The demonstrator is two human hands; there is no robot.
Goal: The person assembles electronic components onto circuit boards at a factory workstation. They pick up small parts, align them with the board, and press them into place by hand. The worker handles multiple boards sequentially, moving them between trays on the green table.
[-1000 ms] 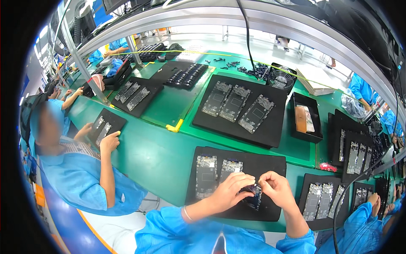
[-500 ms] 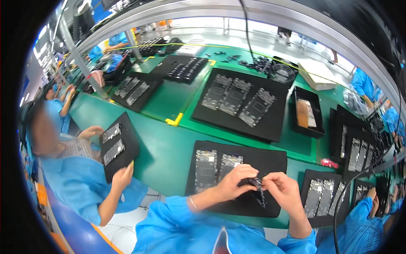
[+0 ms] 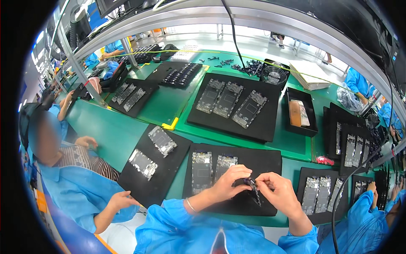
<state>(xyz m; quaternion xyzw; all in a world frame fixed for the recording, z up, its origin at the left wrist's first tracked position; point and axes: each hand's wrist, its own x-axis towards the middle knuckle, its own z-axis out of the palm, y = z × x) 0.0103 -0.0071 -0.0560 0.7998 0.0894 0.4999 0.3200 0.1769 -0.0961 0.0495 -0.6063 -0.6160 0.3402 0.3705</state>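
Above a black foam mat [image 3: 237, 207], my left hand [image 3: 228, 184] has its fingers closed on a dark circuit board [image 3: 256, 196], seen nearly edge-on and tilted. The thumb and fingertips of my right hand [image 3: 277, 190] are pinched at the board's upper right edge. Whether a smaller part sits between those fingertips is too small to tell. On the mat to the left lies a long circuit board [image 3: 202, 171]. Beside it a second board [image 3: 223, 164] is partly covered by my left hand.
Beyond the mat, three boards lie on a stack of black foam sheets [image 3: 262, 133]. A black tray [image 3: 311, 129] and a small fan [image 3: 274, 75] stand right of it. At left, a co-worker's hand [image 3: 120, 201] holds a foam sheet [image 3: 169, 169] with two boards. More boards [image 3: 323, 194] lie at right.
The co-worker's foam sheet with two boards has come down and to the right, beside my mat. My hands stay close together on the board, which has turned slightly. The view has shifted a little.
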